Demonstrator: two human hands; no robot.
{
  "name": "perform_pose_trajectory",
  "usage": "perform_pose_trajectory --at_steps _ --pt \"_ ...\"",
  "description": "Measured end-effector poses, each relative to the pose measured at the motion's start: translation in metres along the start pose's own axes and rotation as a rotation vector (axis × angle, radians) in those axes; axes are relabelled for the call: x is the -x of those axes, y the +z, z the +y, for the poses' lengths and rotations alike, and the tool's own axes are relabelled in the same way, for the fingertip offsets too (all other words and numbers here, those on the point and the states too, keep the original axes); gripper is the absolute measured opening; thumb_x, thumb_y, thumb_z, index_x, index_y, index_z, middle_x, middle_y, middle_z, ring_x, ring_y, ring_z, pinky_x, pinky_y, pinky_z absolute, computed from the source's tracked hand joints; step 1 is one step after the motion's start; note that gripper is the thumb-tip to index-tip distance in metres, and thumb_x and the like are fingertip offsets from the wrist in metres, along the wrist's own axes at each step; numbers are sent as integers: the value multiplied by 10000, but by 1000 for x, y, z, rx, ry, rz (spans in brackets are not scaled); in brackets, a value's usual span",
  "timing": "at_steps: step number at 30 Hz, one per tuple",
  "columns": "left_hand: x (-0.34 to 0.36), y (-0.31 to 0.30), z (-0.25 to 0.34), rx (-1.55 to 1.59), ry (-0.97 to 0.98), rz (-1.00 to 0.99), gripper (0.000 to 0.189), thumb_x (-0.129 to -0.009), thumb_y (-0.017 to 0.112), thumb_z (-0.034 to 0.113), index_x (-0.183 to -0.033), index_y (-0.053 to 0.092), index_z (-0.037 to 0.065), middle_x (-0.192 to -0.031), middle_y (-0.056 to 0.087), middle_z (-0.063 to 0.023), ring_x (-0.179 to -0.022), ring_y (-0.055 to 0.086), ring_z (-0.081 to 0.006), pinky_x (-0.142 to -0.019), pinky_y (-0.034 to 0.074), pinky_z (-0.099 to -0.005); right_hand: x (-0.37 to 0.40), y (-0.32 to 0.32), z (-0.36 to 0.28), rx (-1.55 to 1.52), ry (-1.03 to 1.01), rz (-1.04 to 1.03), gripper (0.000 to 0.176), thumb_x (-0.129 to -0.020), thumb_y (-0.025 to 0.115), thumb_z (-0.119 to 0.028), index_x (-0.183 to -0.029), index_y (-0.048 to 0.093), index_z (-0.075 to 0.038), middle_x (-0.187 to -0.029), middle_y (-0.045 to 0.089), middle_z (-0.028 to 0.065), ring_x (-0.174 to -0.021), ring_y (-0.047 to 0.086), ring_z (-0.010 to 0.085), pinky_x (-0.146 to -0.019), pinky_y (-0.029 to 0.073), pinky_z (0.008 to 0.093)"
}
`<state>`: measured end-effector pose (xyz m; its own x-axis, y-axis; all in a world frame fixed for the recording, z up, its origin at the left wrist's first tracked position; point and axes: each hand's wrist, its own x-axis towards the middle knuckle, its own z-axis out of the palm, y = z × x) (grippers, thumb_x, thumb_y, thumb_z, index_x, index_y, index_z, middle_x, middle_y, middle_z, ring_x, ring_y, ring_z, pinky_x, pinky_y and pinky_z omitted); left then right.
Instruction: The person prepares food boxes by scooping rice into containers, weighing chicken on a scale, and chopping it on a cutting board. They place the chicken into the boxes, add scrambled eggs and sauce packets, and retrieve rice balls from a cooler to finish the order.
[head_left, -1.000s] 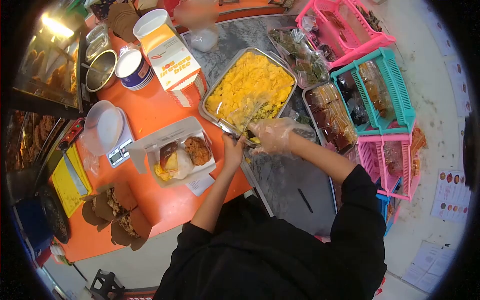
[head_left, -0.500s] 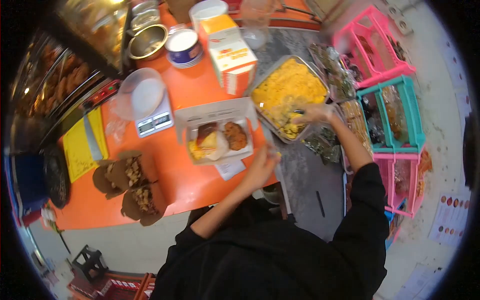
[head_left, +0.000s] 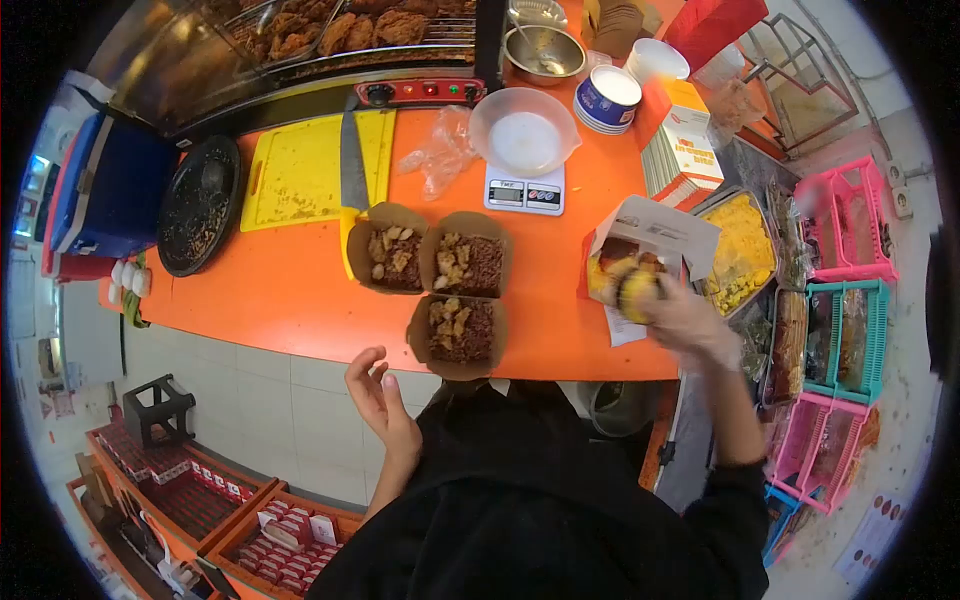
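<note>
My right hand (head_left: 692, 322), in a clear plastic glove, is closed on a yellow and dark clump of food (head_left: 638, 293), smeared by motion. It is over the front of an open white carton (head_left: 668, 228) with brown and yellow food inside, partly hidden by the hand. To its right sits a metal tray of crumbly yellow food (head_left: 742, 245) with green bits. My left hand (head_left: 385, 400) is bare and empty, fingers apart, off the table's front edge. Nearest to it is a brown paper box (head_left: 418, 340) of dark grains and pale chunks; two similar ones adjoin it.
A kitchen scale (head_left: 525, 197) with a plastic bowl (head_left: 520, 130) stands behind. A knife (head_left: 353, 165) lies on a yellow cutting board (head_left: 300, 165). Stacked cartons (head_left: 680, 165) are at the back right, pink and teal baskets (head_left: 848, 340) along the right wall.
The view has swung left. My right hand has come from the tray of yellow food to the white carton, with a clump in it. My left hand has moved away from the carton to the left.
</note>
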<state>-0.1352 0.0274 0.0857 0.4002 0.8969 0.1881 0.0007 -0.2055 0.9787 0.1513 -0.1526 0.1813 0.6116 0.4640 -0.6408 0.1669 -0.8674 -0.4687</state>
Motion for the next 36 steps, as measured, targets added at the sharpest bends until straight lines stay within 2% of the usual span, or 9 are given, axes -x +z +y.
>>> perform_pose_trajectory --at_steps 3,12,18,22,24,29,31,34,36 --pt "-11 -15 -10 82 -142 40 328 -876 471 93 -1192 411 28 -1189 454 -108 -1118 438 -201 -933 340 -340 -17 63 -83 -182 -373 8 596 -824 617 -409 -1238 461 -8 -950 598 116 -906 570 201 -728 463 322" --pt "-24 -44 -14 -56 3 4 295 -867 457 56 -1160 436 32 -1164 454 -113 -1091 452 -205 -906 366 -328 -56 120 -100 1384 -691 -228 578 -781 623 -278 -1283 460 -43 -1267 434 218 -1102 485 321 -820 434 346" --pt "-25 -1 4 -40 131 58 249 -846 439 25 -1092 450 -10 -1104 471 -154 -1022 475 -231 -868 393 -343 -56 130 -50 983 -749 275 571 -821 572 -160 -1349 380 -58 -1160 507 139 -970 509 259 -712 426 284" --pt "-7 68 20 183 576 -351 131 -779 503 -25 -893 538 31 -844 604 -115 -755 586 -256 -690 460 -361 -23 92 -16 -591 -477 161 515 -861 570 -153 -1337 392 -71 -1030 537 42 -758 481 126 -637 386 223" --pt "7 117 34 286 552 -680 204 -776 543 -16 -975 579 16 -887 617 -128 -830 600 -271 -758 465 -356 2 57 24 -1360 -200 -93 441 -906 544 -189 -1314 416 -81 -967 552 19 -699 462 57 -586 368 191" --pt "64 249 37 245 56 -1272 222 -828 515 27 -1042 553 -16 -990 591 -163 -935 577 -310 -824 449 -365 15 -18 178 -1413 -5 534 452 -895 549 -187 -1314 421 -73 -939 602 71 -650 523 109 -558 413 228" --pt "86 299 20 193 9 -1354 233 -844 500 41 -1065 537 -24 -1033 575 -179 -965 567 -323 -834 444 -371 -2 -34 232 -112 323 1056 484 -861 564 -163 -1310 423 -51 -931 617 140 -705 597 204 -620 471 299" --pt "116 364 -6 47 103 -1340 320 -857 503 73 -1156 474 -38 -1112 545 -209 -991 562 -336 -857 439 -381 -28 -51 260 228 336 722 530 -831 542 -141 -1321 383 -13 -932 620 172 -888 615 279 -723 498 349" --pt "139 400 -34 36 -436 -1360 466 -867 531 96 -1271 358 -58 -1264 457 -200 -1180 464 -264 -967 370 -347 -56 -59 278 329 390 747 559 -817 541 -122 -1328 356 10 -936 623 171 -897 617 269 -733 500 343"
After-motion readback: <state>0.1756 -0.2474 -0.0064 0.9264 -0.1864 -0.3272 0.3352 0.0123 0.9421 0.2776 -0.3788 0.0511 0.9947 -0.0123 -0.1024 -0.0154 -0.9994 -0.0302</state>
